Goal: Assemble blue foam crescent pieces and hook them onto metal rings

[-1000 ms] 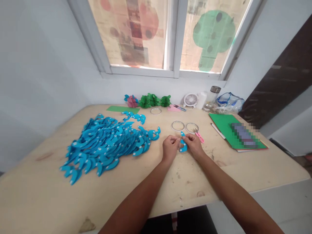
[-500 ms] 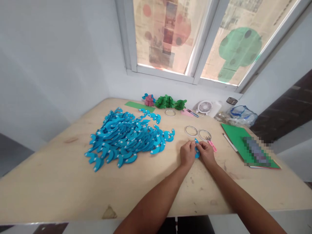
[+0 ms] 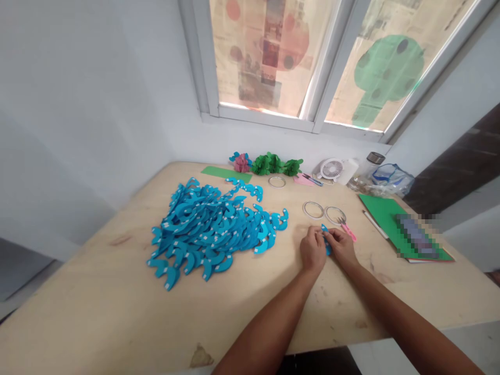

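Observation:
Between my fingers is a small blue paper piece (image 3: 328,249), mostly covered by the hands. My left hand (image 3: 313,249) pinches it from the left side, fingers closed. From the right, my right hand (image 3: 341,246) grips the same piece with thumb and fingertips. Left of the hands spreads a big heap of curved blue paper pieces (image 3: 219,224), many bearing small white squares. Just beyond my right hand lie pink-handled scissors (image 3: 347,229), partly over a ring of tape (image 3: 335,215). A second tape ring (image 3: 313,210) is beside it.
A green folder (image 3: 375,213) and a pen (image 3: 375,225) lie on the right. Along the wall stand green paper flowers (image 3: 271,164), a pink paper flower (image 3: 241,163), a small white fan (image 3: 332,169), a jar (image 3: 375,158) and a plastic bag (image 3: 391,179).
The camera view has shifted slightly, so the table and hands appear displaced. Both hands still hold the blue paper piece, with little visible change in grip.

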`<state>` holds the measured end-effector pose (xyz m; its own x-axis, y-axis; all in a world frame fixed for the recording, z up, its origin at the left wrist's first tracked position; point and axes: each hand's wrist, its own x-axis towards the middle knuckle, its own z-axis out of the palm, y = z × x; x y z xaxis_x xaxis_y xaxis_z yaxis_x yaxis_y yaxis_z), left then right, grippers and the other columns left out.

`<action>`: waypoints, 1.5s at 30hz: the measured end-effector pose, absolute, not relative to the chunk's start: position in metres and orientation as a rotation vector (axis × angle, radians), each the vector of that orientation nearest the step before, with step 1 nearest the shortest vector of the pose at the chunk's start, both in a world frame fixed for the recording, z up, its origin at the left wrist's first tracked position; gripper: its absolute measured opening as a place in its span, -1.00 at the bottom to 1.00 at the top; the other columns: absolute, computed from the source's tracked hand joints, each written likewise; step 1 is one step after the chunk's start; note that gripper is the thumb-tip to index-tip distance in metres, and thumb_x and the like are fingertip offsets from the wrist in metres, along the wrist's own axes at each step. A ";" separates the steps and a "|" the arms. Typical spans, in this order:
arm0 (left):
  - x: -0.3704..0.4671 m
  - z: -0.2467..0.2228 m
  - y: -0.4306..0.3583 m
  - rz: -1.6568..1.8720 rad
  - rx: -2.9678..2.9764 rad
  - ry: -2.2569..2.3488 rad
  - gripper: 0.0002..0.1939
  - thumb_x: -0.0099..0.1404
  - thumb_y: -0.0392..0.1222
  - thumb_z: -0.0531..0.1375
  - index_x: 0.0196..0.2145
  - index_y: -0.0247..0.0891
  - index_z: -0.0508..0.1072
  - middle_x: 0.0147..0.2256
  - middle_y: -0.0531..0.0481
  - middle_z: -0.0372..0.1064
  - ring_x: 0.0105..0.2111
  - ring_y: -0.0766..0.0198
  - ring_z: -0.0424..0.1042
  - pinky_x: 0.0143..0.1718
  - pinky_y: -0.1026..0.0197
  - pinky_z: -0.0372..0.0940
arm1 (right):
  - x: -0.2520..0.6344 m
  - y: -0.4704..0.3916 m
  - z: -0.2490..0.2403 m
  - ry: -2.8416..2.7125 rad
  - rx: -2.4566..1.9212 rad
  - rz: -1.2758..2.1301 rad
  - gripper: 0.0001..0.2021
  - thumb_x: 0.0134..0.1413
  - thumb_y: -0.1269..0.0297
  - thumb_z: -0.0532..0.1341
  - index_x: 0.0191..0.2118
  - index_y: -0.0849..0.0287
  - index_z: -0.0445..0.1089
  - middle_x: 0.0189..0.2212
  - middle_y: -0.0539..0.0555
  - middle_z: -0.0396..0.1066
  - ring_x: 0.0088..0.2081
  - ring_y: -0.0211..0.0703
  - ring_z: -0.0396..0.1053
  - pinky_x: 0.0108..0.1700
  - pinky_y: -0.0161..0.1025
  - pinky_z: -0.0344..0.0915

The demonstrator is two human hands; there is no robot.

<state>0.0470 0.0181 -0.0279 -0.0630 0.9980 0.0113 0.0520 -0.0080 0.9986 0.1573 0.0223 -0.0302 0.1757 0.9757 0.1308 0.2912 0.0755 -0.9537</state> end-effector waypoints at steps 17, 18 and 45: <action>0.052 -0.033 0.021 1.356 1.183 1.256 -0.86 0.16 -0.20 0.10 -0.32 -0.21 0.41 -0.60 0.05 0.37 -0.55 0.29 0.38 -0.49 0.32 0.25 | 0.163 0.029 -0.042 -1.315 -1.322 0.917 -0.66 -0.15 -0.01 0.24 -0.49 0.23 0.41 -0.61 0.01 0.35 -0.58 -0.24 0.23 -0.53 -0.30 0.17; 0.052 -0.034 0.021 1.366 1.172 1.248 -0.86 0.15 -0.19 0.11 -0.32 -0.22 0.41 -0.61 0.07 0.35 -0.57 0.31 0.37 -0.50 0.33 0.25 | 0.164 0.030 -0.043 -1.332 -1.314 0.918 -0.67 -0.13 0.01 0.23 -0.47 0.23 0.41 -0.60 0.02 0.36 -0.56 -0.23 0.24 -0.52 -0.30 0.18; -0.030 -0.016 0.042 0.474 2.397 2.194 -0.69 0.18 -0.25 0.03 -0.13 -0.26 0.40 -0.24 -0.23 0.41 -0.15 -0.08 0.26 -0.18 -0.03 0.06 | 0.158 0.028 -0.036 -1.293 -1.315 0.949 -0.79 -0.11 0.15 0.19 -0.51 0.20 0.42 -0.68 -0.03 0.27 -0.62 -0.29 0.15 -0.60 -0.36 0.06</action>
<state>-0.0304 0.0419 -0.0159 0.0702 0.9500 0.3043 0.9909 -0.1016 0.0887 0.1580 0.0279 -0.0361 0.1138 0.9868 0.1156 0.1848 0.0934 -0.9783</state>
